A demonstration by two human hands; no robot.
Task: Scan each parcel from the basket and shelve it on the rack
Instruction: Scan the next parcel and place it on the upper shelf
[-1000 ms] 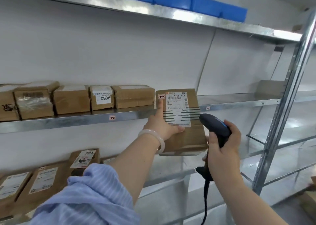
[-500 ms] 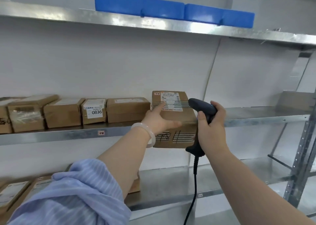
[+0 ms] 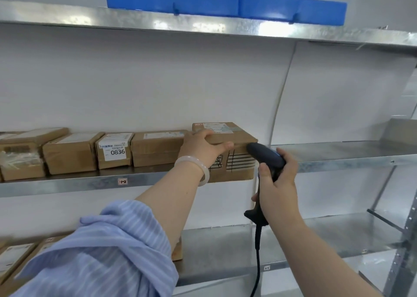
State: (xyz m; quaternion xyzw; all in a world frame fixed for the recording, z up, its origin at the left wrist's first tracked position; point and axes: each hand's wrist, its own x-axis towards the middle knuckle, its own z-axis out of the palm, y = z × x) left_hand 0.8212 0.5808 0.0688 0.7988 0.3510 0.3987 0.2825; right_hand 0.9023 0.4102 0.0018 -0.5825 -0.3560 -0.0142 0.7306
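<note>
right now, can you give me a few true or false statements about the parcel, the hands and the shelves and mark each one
1. The left hand grips the parcel at the middle shelf. True.
2. The right hand is empty. False: it holds the scanner.
3. A box on that shelf reads 0836. True.
4. The top shelf carries red bins. False: the bins are blue.
5. The parcel goes to the left end of the row. False: right end.
</note>
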